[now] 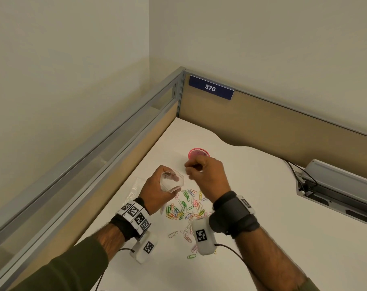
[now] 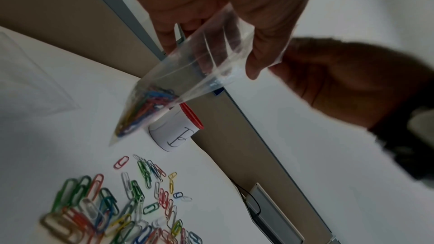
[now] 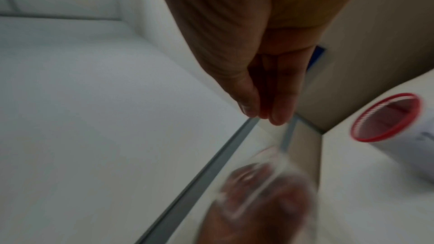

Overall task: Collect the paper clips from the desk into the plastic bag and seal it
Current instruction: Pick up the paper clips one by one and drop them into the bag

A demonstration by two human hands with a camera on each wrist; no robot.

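My left hand (image 1: 160, 184) grips a small clear plastic bag (image 1: 174, 181) by its open mouth, above the desk. In the left wrist view the bag (image 2: 187, 81) hangs tilted, with several coloured clips (image 2: 145, 110) in its lower corner. My right hand (image 1: 192, 170) hovers just right of the bag's mouth with its fingers curled. In the right wrist view its fingertips (image 3: 277, 116) are pressed together and no clip shows between them. Many coloured paper clips (image 1: 185, 206) lie scattered on the white desk (image 1: 252, 196) below both hands.
A white cup with a red rim (image 1: 199, 153) stands just beyond my right hand. Another clear bag (image 1: 134, 190) lies flat at the left. Partition walls (image 1: 262, 120) close the desk's back and left sides. A grey cable tray (image 1: 336, 185) sits at the right.
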